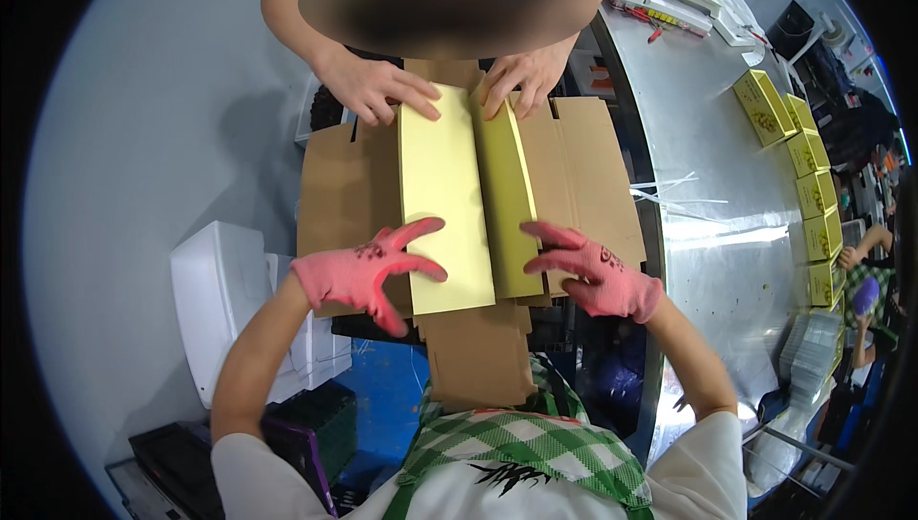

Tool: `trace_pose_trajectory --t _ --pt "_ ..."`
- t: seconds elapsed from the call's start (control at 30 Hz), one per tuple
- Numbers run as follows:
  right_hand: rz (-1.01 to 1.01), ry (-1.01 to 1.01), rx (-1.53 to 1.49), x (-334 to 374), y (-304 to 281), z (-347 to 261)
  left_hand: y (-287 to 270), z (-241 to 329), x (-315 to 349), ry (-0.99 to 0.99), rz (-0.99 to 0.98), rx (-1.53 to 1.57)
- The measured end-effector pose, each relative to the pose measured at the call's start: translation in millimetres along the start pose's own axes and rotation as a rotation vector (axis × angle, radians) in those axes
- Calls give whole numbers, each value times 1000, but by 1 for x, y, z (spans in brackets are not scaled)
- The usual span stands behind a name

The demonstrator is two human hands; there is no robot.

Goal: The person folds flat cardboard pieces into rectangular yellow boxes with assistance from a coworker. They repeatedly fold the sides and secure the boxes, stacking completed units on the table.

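Two long pale-yellow pieces lie side by side over an opened brown cardboard carton (593, 176); I cannot tell whether they are boxes or folded card. The left yellow piece (445, 200) shows a broad flat top, and the right yellow piece (507, 205) leans, with a dark gap between them. My left hand (359, 270), in a pink glove, has its fingers spread, with fingertips over the left piece's near end. Also in a pink glove, my right hand (598, 276) is spread, its fingertips at the right piece's outer edge.
Across from me, a person's left-side hand (373, 88) and right-side hand (526, 78) touch the far ends of the yellow pieces. A metal table (708, 281) on the right bears a row of small yellow boxes (818, 193). White plastic bins (229, 310) stand left.
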State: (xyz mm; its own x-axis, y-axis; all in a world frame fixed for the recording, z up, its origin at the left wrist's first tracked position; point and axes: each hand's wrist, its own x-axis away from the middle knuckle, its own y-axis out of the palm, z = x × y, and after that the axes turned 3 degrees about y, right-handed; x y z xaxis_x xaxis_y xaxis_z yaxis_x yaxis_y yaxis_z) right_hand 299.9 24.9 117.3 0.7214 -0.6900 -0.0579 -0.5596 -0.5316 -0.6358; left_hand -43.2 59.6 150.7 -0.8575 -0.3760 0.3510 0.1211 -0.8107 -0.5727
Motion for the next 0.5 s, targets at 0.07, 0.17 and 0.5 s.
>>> trace_pose_trajectory --t 0.07,0.17,0.5 --pt "-74 -62 182 7 2 4 3 9 0 -74 -95 -53" --pt "-116 -117 531 3 7 6 23 -5 3 28 106 -297" --pt "125 -170 512 -54 6 0 67 -26 -57 -182 1085 -572"
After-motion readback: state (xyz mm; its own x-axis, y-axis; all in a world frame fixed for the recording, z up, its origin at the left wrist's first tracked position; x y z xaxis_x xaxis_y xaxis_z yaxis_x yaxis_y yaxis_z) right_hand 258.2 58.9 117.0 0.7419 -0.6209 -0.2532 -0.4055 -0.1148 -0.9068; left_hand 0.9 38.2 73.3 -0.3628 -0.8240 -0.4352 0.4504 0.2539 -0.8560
